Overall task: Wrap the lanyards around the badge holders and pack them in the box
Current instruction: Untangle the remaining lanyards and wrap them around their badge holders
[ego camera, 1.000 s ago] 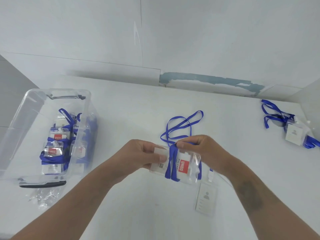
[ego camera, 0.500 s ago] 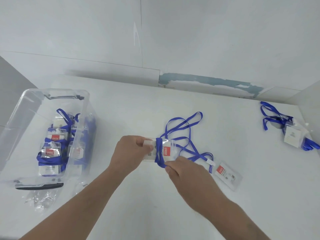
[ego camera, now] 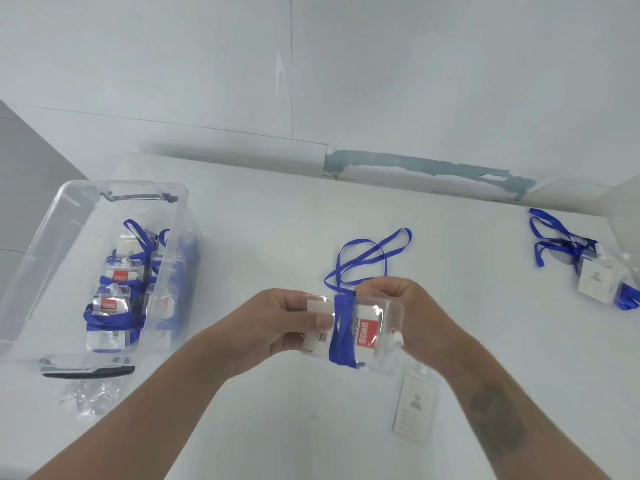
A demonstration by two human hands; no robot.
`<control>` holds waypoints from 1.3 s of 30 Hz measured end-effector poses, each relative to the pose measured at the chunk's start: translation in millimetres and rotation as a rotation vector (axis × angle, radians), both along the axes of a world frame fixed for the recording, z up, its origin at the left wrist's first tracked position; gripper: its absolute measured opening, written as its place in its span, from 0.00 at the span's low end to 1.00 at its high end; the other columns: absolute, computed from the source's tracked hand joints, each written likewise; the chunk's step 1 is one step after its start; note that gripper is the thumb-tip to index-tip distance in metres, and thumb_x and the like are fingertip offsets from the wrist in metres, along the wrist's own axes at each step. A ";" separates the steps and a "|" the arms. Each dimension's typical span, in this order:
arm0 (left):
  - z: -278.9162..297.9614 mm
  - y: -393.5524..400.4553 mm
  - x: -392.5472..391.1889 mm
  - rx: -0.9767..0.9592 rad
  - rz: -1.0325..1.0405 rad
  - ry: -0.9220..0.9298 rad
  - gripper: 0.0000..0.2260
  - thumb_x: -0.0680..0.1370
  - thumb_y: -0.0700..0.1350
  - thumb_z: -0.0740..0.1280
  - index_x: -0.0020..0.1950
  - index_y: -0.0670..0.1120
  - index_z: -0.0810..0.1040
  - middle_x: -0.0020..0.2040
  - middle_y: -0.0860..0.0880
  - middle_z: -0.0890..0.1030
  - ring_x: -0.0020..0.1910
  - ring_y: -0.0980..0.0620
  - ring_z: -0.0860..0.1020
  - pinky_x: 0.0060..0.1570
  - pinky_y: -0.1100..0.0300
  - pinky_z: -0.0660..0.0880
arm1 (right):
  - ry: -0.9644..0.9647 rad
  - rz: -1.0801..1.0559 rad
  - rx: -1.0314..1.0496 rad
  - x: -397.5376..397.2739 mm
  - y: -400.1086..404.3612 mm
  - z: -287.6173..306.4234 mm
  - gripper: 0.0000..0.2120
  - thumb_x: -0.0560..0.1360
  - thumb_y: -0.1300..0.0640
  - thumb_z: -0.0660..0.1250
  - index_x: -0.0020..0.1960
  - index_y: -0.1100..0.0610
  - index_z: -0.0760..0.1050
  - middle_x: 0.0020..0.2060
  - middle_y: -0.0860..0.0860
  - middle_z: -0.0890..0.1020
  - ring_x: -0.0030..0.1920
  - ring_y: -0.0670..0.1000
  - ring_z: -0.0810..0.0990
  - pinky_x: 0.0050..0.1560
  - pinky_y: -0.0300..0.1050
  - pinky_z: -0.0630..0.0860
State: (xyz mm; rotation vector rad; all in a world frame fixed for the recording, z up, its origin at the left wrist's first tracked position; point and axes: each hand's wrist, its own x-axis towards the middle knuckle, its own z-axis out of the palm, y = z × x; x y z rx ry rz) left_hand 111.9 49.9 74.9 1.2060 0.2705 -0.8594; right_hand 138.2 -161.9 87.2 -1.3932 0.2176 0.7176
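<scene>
**Desk:** What do your hands have?

**Me:** My left hand (ego camera: 277, 323) grips the near-left end of a clear badge holder (ego camera: 367, 327), thumb across its face, fingers curled underneath. My right hand (ego camera: 398, 303) is closed over the holder's far-right edge, fingers bent, pinching the blue lanyard (ego camera: 341, 332) where it crosses the top. Both hands hold the holder off the white table (ego camera: 277, 237).

**Desk:** How is the lanyard lying?

**Me:** Several turns are bound around the holder's middle, just right of my left thumb. A red label shows through the plastic between the wraps and my right hand. The loose remainder runs away from my right hand's knuckles and lies looped on the table beyond the grip.

**Desk:** Anything below the grip?

**Me:** A second holder (ego camera: 415, 408) with a grey portrait card lies flat on the table, below my right wrist. I can't tell whether it's tied to the same lanyard.

**Desk:** And the box?

**Me:** The clear box (ego camera: 41, 244) sits well left of my left hand, open. Inside are wrapped bundles (ego camera: 112, 306), blue straps around clear holders with red labels. I can't count them reliably. A crumpled plastic bag (ego camera: 83, 398) lies against the box's near edge.

**Desk:** Other stock?

**Me:** One unwrapped set (ego camera: 595, 277), its blue strap loose, lies far right of my right hand, well apart.
</scene>
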 end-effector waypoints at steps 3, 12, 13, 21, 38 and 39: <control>-4.5 -9.9 -6.0 -0.024 0.159 0.069 0.13 0.71 0.39 0.72 0.56 0.39 0.84 0.56 0.39 0.84 0.53 0.43 0.82 0.55 0.53 0.80 | 0.082 -0.138 0.297 -20.7 10.5 -15.2 0.06 0.64 0.51 0.78 0.34 0.52 0.84 0.35 0.52 0.83 0.35 0.49 0.82 0.35 0.42 0.79; 7.0 -26.4 -15.0 0.184 0.364 0.041 0.08 0.76 0.36 0.69 0.53 0.41 0.84 0.48 0.43 0.86 0.48 0.44 0.85 0.47 0.56 0.82 | 0.080 -0.207 0.108 -20.7 2.3 -21.1 0.19 0.77 0.48 0.68 0.59 0.61 0.80 0.54 0.61 0.83 0.52 0.60 0.82 0.51 0.54 0.81; 8.9 -26.6 -14.5 0.198 0.345 0.035 0.08 0.76 0.36 0.70 0.53 0.41 0.84 0.48 0.43 0.86 0.48 0.44 0.85 0.49 0.55 0.82 | 0.027 -0.145 0.042 -17.5 0.8 -18.3 0.17 0.78 0.51 0.68 0.59 0.62 0.80 0.54 0.62 0.83 0.54 0.62 0.82 0.54 0.56 0.80; 30.9 -22.9 -1.4 0.400 0.132 -0.192 0.05 0.75 0.44 0.73 0.49 0.52 0.85 0.45 0.53 0.87 0.43 0.56 0.83 0.48 0.59 0.80 | -0.273 0.220 -0.396 0.4 -9.8 8.5 0.05 0.74 0.51 0.73 0.46 0.53 0.82 0.40 0.59 0.82 0.36 0.48 0.75 0.41 0.43 0.72; 35.4 9.1 1.7 0.555 0.016 -0.227 0.04 0.74 0.42 0.74 0.40 0.48 0.86 0.38 0.47 0.86 0.38 0.53 0.83 0.49 0.55 0.82 | -0.311 0.199 -0.388 0.7 12.4 32.3 0.09 0.73 0.54 0.74 0.53 0.46 0.81 0.41 0.40 0.84 0.39 0.41 0.83 0.37 0.28 0.74; 34.8 16.3 0.7 0.558 0.022 -0.224 0.03 0.74 0.42 0.74 0.40 0.48 0.86 0.38 0.47 0.86 0.37 0.53 0.83 0.49 0.56 0.82 | -0.320 0.191 -0.424 -0.8 19.0 33.0 0.09 0.73 0.52 0.73 0.54 0.45 0.81 0.40 0.40 0.84 0.38 0.41 0.82 0.36 0.29 0.73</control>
